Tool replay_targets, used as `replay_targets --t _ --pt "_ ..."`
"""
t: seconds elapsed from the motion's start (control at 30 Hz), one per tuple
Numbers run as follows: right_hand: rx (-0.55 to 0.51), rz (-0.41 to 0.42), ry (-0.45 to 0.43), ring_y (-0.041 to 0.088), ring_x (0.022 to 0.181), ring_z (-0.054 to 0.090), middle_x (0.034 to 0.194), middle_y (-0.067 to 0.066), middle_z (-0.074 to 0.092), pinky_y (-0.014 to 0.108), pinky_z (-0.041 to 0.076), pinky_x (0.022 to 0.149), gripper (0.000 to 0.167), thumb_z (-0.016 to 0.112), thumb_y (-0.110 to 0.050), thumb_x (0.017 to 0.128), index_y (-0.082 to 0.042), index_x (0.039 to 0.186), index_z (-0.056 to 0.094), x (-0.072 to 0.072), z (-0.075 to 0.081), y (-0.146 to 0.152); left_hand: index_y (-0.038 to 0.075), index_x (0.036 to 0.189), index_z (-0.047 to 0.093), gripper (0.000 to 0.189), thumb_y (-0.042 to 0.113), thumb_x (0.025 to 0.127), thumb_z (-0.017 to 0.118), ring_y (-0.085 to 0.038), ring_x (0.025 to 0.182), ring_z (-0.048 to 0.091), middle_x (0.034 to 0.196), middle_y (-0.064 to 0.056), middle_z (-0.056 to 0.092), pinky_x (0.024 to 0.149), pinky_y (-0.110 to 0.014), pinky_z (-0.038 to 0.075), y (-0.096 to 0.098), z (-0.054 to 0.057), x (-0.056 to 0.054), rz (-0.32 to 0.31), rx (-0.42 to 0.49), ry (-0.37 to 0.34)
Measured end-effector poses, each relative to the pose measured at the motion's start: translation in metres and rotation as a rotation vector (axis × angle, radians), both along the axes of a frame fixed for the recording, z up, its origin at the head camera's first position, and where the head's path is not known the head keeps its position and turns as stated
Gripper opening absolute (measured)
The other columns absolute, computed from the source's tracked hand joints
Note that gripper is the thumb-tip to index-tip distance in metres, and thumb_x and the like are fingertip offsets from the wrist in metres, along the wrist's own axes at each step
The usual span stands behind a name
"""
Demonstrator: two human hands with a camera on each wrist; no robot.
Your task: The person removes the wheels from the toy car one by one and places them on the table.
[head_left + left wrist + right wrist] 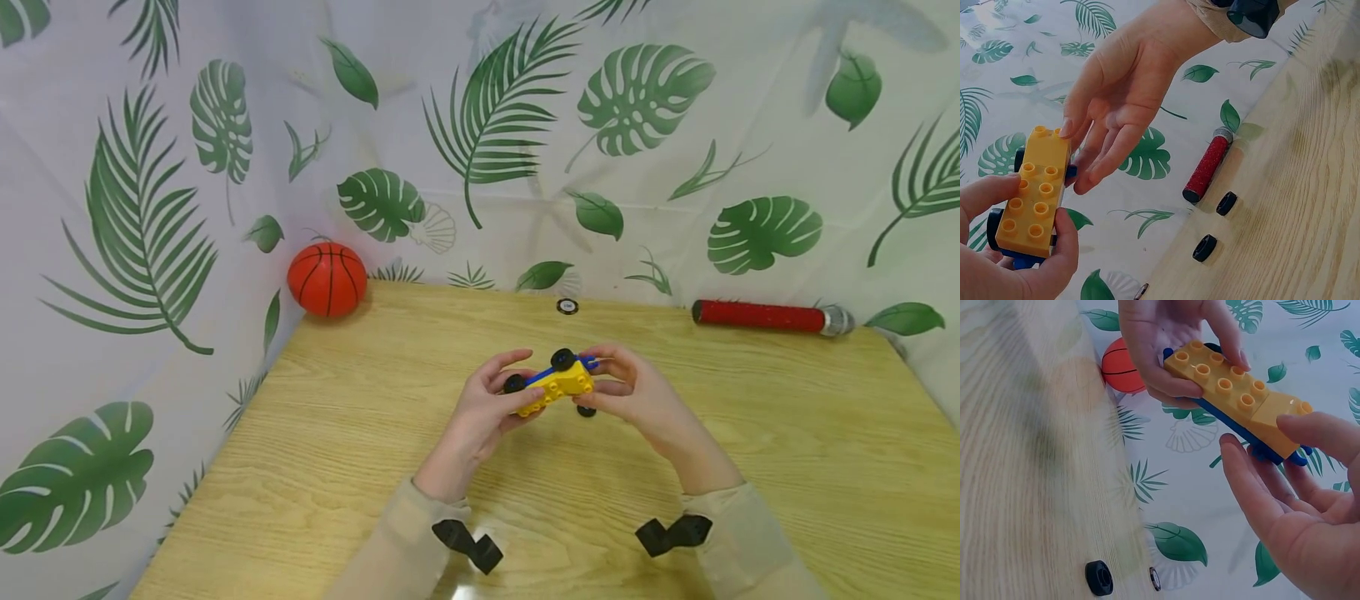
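Note:
A toy car (555, 385) with a yellow studded top, a blue base and black wheels is held up above the table, tilted. My left hand (487, 404) grips its rear part, thumb on one side and fingers on the other. The right hand (652, 400) is at the front end; its thumb (1319, 434) touches the yellow edge and its fingers curl near the blue underside. Black wheels show along one side of the car; on the other, bare blue stubs show. Two loose black wheels (1227, 204) lie on the table, one partly hidden by the hands in the head view.
The wooden table (315, 467) meets leaf-print cloth walls. An orange toy basketball (327, 279) sits at the back left corner. A red microphone (772, 317) lies along the back right edge. A small round black-and-white disc (567, 307) rests near the back edge.

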State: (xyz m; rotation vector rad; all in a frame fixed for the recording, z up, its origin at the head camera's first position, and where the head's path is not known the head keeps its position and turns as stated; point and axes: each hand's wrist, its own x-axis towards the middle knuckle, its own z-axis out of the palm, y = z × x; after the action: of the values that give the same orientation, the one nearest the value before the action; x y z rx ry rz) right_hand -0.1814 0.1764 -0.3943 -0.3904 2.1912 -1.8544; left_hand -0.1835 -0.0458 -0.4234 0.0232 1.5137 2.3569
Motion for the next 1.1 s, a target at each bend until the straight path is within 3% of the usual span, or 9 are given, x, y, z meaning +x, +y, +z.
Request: replay_targets --t 0.4,0.5,0.67,0.97,1.1 --pt "0.003 0.047 0.0 0.01 0.102 0.069 0.131 0.021 0.051 0.028 0.056 0.091 0.049 0.053 -0.019 0.103 0.005 0.144 0.04 0.0032 0.0018 0.0023 0.013 0.135 0.057 0.053 -0.006 0.087 0.07 -0.016 0.094 0.067 0.112 -0.004 0.068 0.075 -0.026 0.059 0.0004 0.0001 0.0007 0.008 -0.056 0.03" --pt "-0.008 0.035 -0.019 0.01 0.101 0.067 0.131 0.018 0.052 0.031 0.057 0.091 0.051 0.051 -0.022 0.104 0.007 0.144 0.039 0.0041 0.0016 0.0016 0.012 0.135 0.057 0.053 -0.006 0.087 0.07 -0.016 0.093 0.067 0.113 -0.004 0.069 0.074 -0.025 0.059 0.0008 -0.0005 0.001 0.001 -0.063 0.037" --pt "-0.01 0.015 -0.042 0.011 0.099 0.067 0.126 0.01 0.053 0.036 0.058 0.09 0.052 0.051 -0.023 0.104 0.009 0.144 0.038 0.004 0.0001 0.0012 0.01 0.134 0.057 0.052 -0.006 0.087 0.07 -0.015 0.09 0.066 0.114 -0.006 0.068 0.072 -0.023 0.058 0.0019 -0.0017 0.001 -0.01 -0.074 0.048" --pt "0.08 -0.002 -0.012 0.007 0.099 0.064 0.134 0.027 0.051 0.03 0.058 0.087 0.05 0.056 -0.02 0.102 0.008 0.142 0.043 0.0038 -0.0003 0.0013 0.009 0.132 0.059 0.05 -0.009 0.086 0.069 -0.015 0.092 0.067 0.115 -0.006 0.067 0.075 -0.023 0.059 0.0014 -0.002 0.0015 0.012 -0.051 0.03" --pt "0.097 0.006 0.009 0.006 0.1 0.065 0.133 0.028 0.052 0.031 0.058 0.087 0.048 0.058 -0.018 0.101 0.007 0.14 0.046 0.004 -0.0003 0.001 0.009 0.132 0.059 0.05 -0.009 0.087 0.069 -0.015 0.097 0.066 0.123 -0.013 0.064 0.079 -0.024 0.059 0.001 -0.002 0.0019 0.016 -0.054 0.025"
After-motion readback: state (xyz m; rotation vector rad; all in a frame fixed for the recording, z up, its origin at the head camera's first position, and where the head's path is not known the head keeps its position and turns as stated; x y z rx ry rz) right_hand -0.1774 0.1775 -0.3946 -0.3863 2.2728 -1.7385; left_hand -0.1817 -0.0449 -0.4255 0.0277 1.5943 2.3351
